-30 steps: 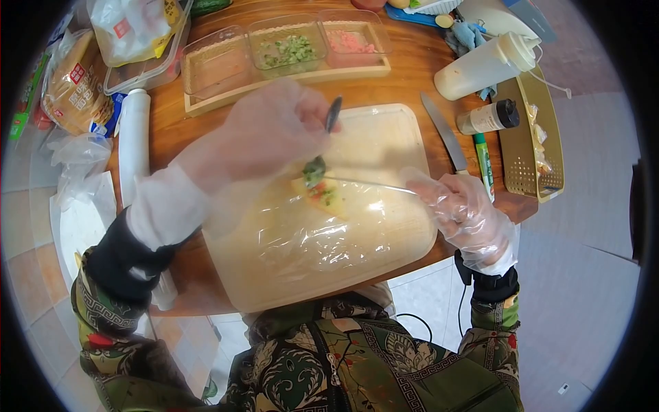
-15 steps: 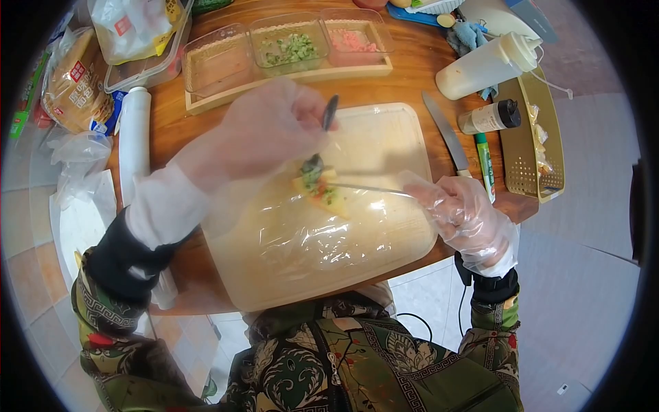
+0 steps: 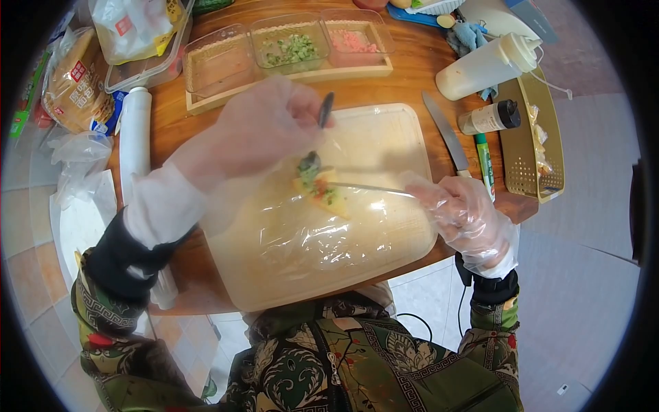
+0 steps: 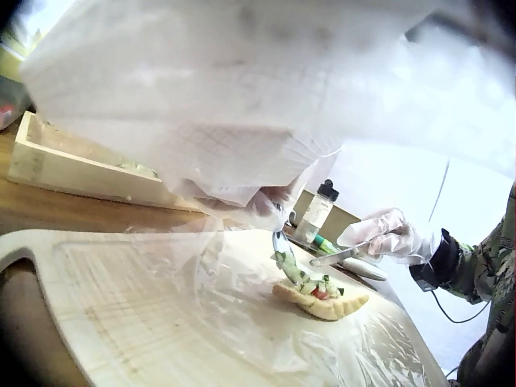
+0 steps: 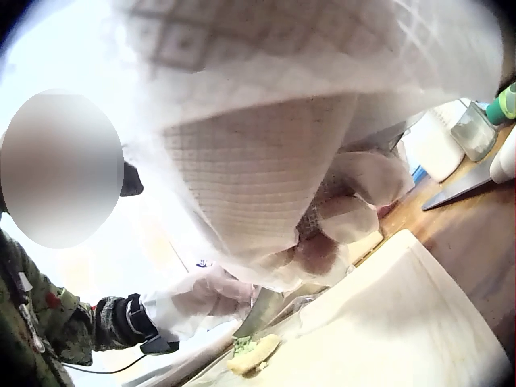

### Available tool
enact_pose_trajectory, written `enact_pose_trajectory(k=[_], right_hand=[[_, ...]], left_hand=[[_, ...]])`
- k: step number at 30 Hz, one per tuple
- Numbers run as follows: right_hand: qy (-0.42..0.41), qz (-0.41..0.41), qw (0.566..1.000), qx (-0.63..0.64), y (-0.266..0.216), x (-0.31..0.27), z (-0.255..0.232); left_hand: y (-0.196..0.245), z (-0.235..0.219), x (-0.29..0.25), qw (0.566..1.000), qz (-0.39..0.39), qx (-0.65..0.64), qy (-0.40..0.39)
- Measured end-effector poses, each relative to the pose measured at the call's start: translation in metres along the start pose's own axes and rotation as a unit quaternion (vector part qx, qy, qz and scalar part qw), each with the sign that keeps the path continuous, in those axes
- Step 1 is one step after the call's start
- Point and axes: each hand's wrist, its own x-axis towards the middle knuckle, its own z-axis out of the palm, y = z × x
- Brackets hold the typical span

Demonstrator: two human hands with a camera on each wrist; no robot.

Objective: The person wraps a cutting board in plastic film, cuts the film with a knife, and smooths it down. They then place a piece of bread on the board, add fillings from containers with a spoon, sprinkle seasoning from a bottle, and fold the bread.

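My gloved left hand (image 3: 310, 115) pinches the handle of a small spoon (image 3: 310, 162), whose bowl touches the far end of a small pale piece of bread or dough (image 3: 322, 193) topped with green and red bits. It lies on a cutting board (image 3: 384, 137) covered in cling film. My gloved right hand (image 3: 431, 193) grips a thin metal utensil (image 3: 364, 186) whose tip rests against the food. In the left wrist view the spoon (image 4: 282, 256) stands over the food (image 4: 322, 300), with the right hand (image 4: 387, 238) behind. The right wrist view shows the food (image 5: 251, 353) below the left hand (image 5: 205, 294).
A wooden tray (image 3: 288, 75) holds clear containers of diced cucumber (image 3: 292, 49) and pink cubes (image 3: 353, 41). To the right lie a knife (image 3: 445, 134), spice jar (image 3: 489, 118), squeeze bottle (image 3: 484, 65) and yellow basket (image 3: 532, 137). Cling film roll (image 3: 134, 130) and bread bag (image 3: 72, 86) sit left.
The spoon has tipped its green bits onto the food and shifted slightly left and up. The right hand and its utensil have barely moved.
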Motion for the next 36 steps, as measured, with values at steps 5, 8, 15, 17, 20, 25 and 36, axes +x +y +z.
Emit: enact_pose_trajectory(k=[5, 8, 15, 17, 20, 25, 36], right_hand=[[0.035, -0.047, 0.998, 0.002, 0.008, 0.001, 0.001], [0.036, -0.041, 0.998, -0.038, 0.002, 0.003, -0.004], [0.032, -0.014, 0.998, -0.058, 0.0, -0.001, -0.004], [0.039, -0.024, 0.997, -0.059, 0.001, -0.002, -0.005], [0.041, -0.039, 0.996, -0.068, 0.001, -0.003, -0.007], [0.028, 0.001, 0.997, -0.068, -0.002, -0.009, -0.009], [0.034, 0.012, 0.999, -0.033, 0.002, -0.02, -0.001]], left_hand=[[0.005, -0.001, 0.001, 1.0, -0.001, 0.018, -0.007], [-0.001, 0.001, 0.005, 1.0, 0.007, 0.003, -0.022], [0.006, 0.007, 0.006, 0.999, 0.023, 0.017, -0.031], [0.01, 0.008, 0.007, 0.998, 0.019, 0.041, -0.039], [0.009, 0.013, 0.01, 0.998, 0.042, 0.024, -0.041], [0.012, 0.017, 0.013, 0.998, 0.049, 0.011, -0.048], [0.018, 0.019, 0.013, 0.998, 0.03, 0.012, -0.054]])
